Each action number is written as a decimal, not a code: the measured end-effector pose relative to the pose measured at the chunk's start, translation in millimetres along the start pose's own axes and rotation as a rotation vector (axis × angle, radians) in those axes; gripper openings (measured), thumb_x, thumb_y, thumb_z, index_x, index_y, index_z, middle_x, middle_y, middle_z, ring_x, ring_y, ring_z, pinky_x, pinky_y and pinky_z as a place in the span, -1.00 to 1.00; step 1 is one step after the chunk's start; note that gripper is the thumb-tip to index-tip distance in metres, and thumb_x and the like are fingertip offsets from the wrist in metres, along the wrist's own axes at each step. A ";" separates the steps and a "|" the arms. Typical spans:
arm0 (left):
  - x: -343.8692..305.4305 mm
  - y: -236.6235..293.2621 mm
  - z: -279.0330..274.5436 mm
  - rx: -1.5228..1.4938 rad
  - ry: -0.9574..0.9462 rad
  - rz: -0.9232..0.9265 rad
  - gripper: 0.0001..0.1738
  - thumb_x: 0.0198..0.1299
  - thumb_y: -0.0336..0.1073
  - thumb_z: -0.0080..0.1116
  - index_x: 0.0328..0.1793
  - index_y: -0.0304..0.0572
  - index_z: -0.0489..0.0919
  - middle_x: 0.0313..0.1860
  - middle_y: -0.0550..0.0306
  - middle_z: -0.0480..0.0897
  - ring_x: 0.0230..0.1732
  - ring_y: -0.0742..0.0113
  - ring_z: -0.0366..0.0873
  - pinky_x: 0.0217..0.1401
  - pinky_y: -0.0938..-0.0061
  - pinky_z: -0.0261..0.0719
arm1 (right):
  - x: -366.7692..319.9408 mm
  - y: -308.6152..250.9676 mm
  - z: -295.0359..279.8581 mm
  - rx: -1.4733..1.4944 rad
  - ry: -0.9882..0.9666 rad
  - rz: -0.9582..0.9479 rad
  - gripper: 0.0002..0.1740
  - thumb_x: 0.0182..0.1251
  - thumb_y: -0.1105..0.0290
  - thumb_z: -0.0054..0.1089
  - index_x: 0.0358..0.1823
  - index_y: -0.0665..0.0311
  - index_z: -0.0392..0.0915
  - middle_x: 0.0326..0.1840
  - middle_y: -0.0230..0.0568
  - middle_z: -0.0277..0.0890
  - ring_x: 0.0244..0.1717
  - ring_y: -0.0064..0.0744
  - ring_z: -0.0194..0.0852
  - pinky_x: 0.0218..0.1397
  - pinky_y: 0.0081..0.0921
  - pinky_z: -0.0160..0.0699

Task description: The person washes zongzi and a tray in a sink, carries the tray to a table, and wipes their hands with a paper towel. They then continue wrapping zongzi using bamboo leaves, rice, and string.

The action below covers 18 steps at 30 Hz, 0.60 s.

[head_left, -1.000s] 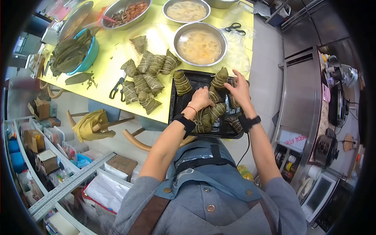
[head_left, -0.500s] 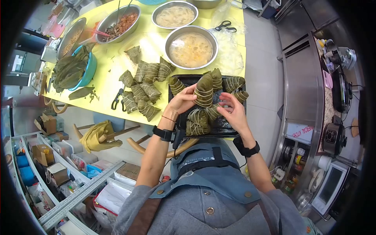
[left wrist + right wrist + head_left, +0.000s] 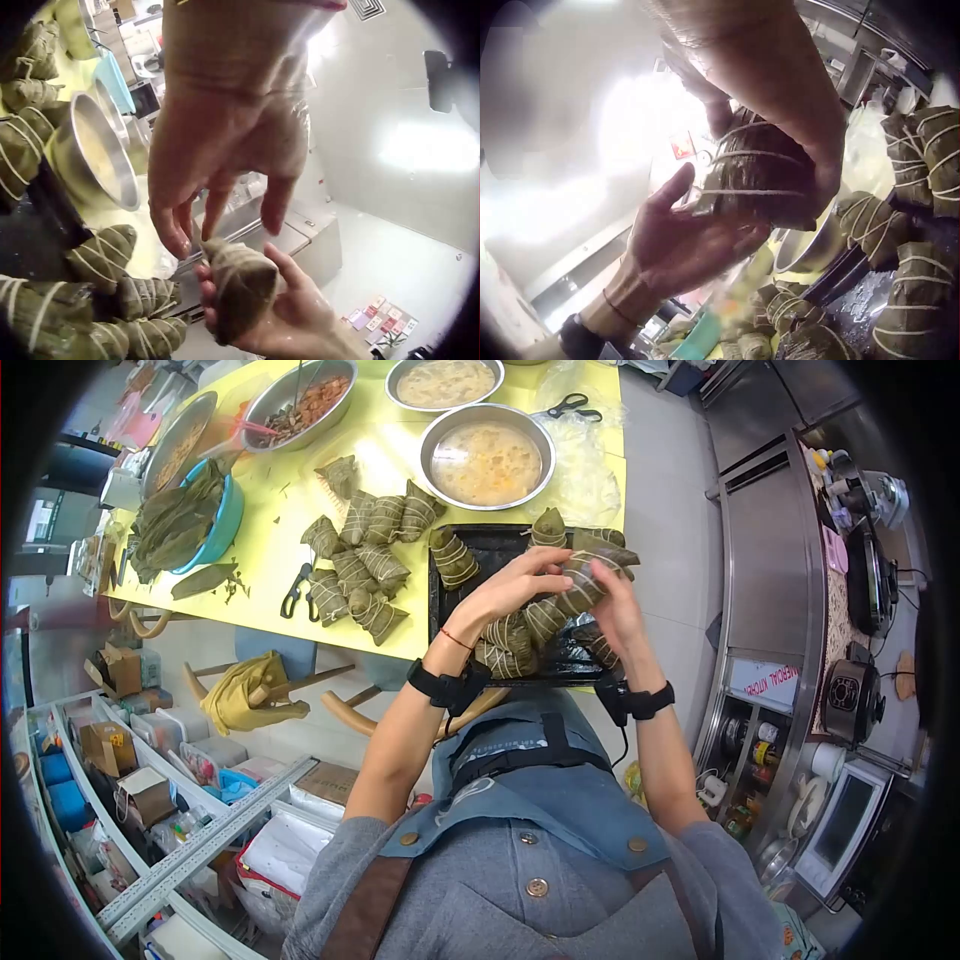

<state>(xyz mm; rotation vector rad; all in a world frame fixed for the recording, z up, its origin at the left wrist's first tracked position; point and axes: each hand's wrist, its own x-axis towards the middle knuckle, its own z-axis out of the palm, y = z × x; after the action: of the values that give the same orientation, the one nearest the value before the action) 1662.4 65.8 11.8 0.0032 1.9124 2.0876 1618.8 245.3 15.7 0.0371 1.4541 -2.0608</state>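
Observation:
Above the black tray (image 3: 490, 548), my right hand (image 3: 622, 612) grips a leaf-wrapped rice dumpling (image 3: 583, 592), bound with pale string. Its thumb and fingers lie on either side of the dumpling in the right wrist view. My left hand (image 3: 512, 586) reaches across from the left, fingers loosely extended; in the left wrist view its fingertips hang right at the dumpling's narrow end. More tied dumplings lie in the tray, one standing at its left (image 3: 453, 560) and several near its front edge, partly hidden under the hands.
Left of the tray, a pile of tied dumplings (image 3: 384, 565) lies beside black-handled scissors (image 3: 294, 592). A metal bowl of cloudy liquid (image 3: 487, 457) stands behind the tray. Leaves fill a turquoise basin (image 3: 229, 515) farther left. A chair (image 3: 350, 712) stands under the near edge.
My left hand went from among the tray's dumplings to holding one up at the left. Now that dumpling is farther right, in my right hand, and the left hand's fingers have loosened.

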 end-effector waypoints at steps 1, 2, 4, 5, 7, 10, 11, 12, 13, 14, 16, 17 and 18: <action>-2.4 0.8 0.2 0.093 -0.007 0.021 -0.35 0.14 -0.28 0.14 0.35 -0.29 0.23 0.23 0.01 0.37 0.20 0.31 0.32 0.22 0.45 0.32 | -0.6 0.8 -11.5 0.050 -0.001 0.028 -0.57 0.23 0.23 0.16 0.05 0.31 0.37 -0.05 -0.29 0.45 -0.06 -0.52 0.42 -0.06 -0.53 0.44; -6.0 -6.1 -2.8 0.086 0.006 0.009 -0.25 0.02 -0.27 0.27 0.35 -0.27 0.24 0.20 -0.03 0.39 0.21 0.24 0.33 0.21 0.41 0.35 | -2.9 2.1 -20.2 -0.032 0.007 0.049 -0.54 0.23 0.19 0.16 0.06 0.32 0.37 -0.07 -0.30 0.47 -0.10 -0.49 0.47 -0.08 -0.51 0.47; -24.0 -21.3 -7.4 0.341 0.003 -0.028 -0.16 -0.11 -0.25 0.36 0.34 -0.27 0.25 0.20 -0.05 0.39 0.22 0.18 0.33 0.22 0.37 0.35 | -12.9 5.2 -32.5 -0.324 0.018 0.043 -0.50 0.21 0.17 0.18 0.06 0.36 0.35 -0.09 -0.24 0.50 -0.12 -0.44 0.50 -0.09 -0.46 0.48; -34.2 -32.4 -7.4 0.469 0.000 -0.046 -0.12 -0.17 -0.24 0.41 0.33 -0.27 0.26 0.20 -0.07 0.39 0.22 0.16 0.33 0.23 0.35 0.35 | -19.0 7.1 -37.4 -0.469 0.025 0.039 -0.47 0.20 0.16 0.18 0.06 0.39 0.35 -0.11 -0.21 0.52 -0.14 -0.42 0.51 -0.09 -0.43 0.49; -53.9 -61.7 1.4 0.636 0.088 0.052 0.05 -0.39 -0.25 0.52 0.33 -0.28 0.21 0.18 -0.14 0.39 0.23 0.00 0.30 0.30 0.27 0.28 | -33.9 11.0 -39.7 -0.971 0.054 -0.043 -0.33 0.05 0.09 0.28 0.09 0.40 0.32 -0.18 0.01 0.56 -0.18 -0.17 0.57 -0.12 -0.34 0.49; -65.5 -77.3 16.7 0.697 0.189 0.112 0.07 -0.44 -0.31 0.52 0.32 -0.24 0.20 0.15 -0.14 0.39 0.22 -0.05 0.30 0.31 0.27 0.26 | -56.4 15.4 -30.1 -1.328 0.046 -0.019 -0.25 -0.11 0.09 0.35 0.10 0.32 0.31 -0.25 0.10 0.56 -0.22 0.06 0.55 -0.16 -0.25 0.50; -65.2 -82.9 20.1 0.677 0.212 0.107 0.06 -0.45 -0.32 0.52 0.31 -0.22 0.21 0.15 -0.14 0.39 0.22 -0.05 0.30 0.31 0.27 0.26 | -61.5 19.9 -29.8 -1.419 0.017 -0.005 -0.26 -0.12 0.09 0.37 0.08 0.32 0.31 -0.27 0.09 0.56 -0.24 0.05 0.55 -0.18 -0.24 0.50; -64.9 -87.5 22.4 0.658 0.235 0.103 0.05 -0.46 -0.33 0.52 0.30 -0.21 0.22 0.15 -0.13 0.39 0.22 -0.04 0.30 0.31 0.27 0.27 | -66.1 24.6 -27.5 -1.511 -0.011 0.008 -0.26 -0.14 0.09 0.38 0.06 0.32 0.32 -0.30 0.08 0.56 -0.25 0.04 0.56 -0.19 -0.24 0.50; -64.2 -88.8 21.8 0.653 0.228 0.116 0.03 -0.45 -0.33 0.51 0.29 -0.21 0.23 0.15 -0.13 0.39 0.22 -0.04 0.30 0.30 0.27 0.27 | -70.1 26.8 -23.5 -1.604 -0.036 0.019 -0.26 -0.16 0.09 0.39 0.04 0.33 0.32 -0.32 0.07 0.56 -0.27 0.03 0.56 -0.20 -0.24 0.51; -63.3 -89.6 19.5 0.650 0.220 0.130 0.01 -0.45 -0.34 0.50 0.27 -0.21 0.25 0.15 -0.14 0.39 0.22 -0.04 0.29 0.30 0.26 0.27 | -71.8 37.2 -24.8 -1.651 -0.056 0.003 -0.23 -0.22 0.05 0.44 0.02 0.31 0.34 -0.29 0.07 0.57 -0.25 -0.01 0.57 -0.26 -0.18 0.49; -62.1 -92.8 15.1 0.670 0.245 0.158 -0.08 -0.40 -0.35 0.49 0.22 -0.20 0.28 0.10 -0.08 0.42 0.17 0.13 0.38 0.25 0.33 0.34 | -72.4 59.7 -27.9 -1.770 -0.066 -0.070 -0.20 -0.26 0.06 0.47 0.01 0.32 0.34 -0.33 0.05 0.56 -0.28 -0.01 0.56 -0.28 -0.19 0.50; -63.1 -87.2 12.0 0.506 0.289 0.067 -0.10 -0.37 -0.35 0.49 0.22 -0.21 0.28 0.08 -0.04 0.44 0.14 0.19 0.39 0.23 0.37 0.35 | -71.9 68.2 -27.4 -1.828 -0.074 -0.111 -0.19 -0.28 0.06 0.48 0.00 0.32 0.34 -0.36 0.03 0.55 -0.30 -0.02 0.56 -0.30 -0.20 0.50; -64.5 -81.3 7.9 0.342 0.330 -0.023 -0.12 -0.34 -0.34 0.49 0.21 -0.22 0.29 0.06 0.00 0.45 0.12 0.25 0.41 0.20 0.40 0.37 | -72.0 75.5 -27.2 -1.834 -0.050 -0.116 -0.26 -0.27 0.14 0.49 -0.04 0.31 0.34 -0.35 -0.08 0.49 -0.27 -0.09 0.49 -0.27 -0.23 0.46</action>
<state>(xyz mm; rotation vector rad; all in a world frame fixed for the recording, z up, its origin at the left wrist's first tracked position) 1743.7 63.8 -53.1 -0.3027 2.4289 1.8078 1705.9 285.9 -33.3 -0.7885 2.6853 -0.1476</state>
